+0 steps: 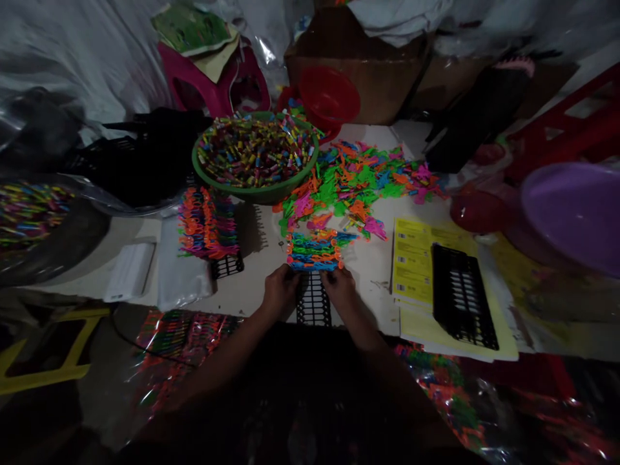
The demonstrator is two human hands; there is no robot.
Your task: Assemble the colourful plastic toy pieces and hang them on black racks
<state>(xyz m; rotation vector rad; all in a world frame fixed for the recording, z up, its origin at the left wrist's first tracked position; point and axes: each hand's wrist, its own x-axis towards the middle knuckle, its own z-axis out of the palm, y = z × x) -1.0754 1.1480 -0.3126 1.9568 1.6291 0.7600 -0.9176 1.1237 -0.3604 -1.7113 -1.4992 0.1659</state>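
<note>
In front of me on the white table lies a black plastic rack [314,303] with slots. Its far half is filled with rows of small plastic pieces [314,248] in orange, green and blue; their exact kind is too small to make out. My left hand [281,289] is closed at the rack's left edge, by the nearest blue row. At the opposite edge my right hand [341,288] is closed in the same way, its fingertips partly hidden. Beyond the rack spreads a loose pile of bright plastic pieces [358,177].
A green basin [278,194] full of small colourful pieces stands behind, left of the pile. A filled rack [208,223] rests on plastic bags [184,284] at left, near a white box [130,271]. Rightward are yellow sheets [411,258], black racks [462,297] and a purple basin [576,213].
</note>
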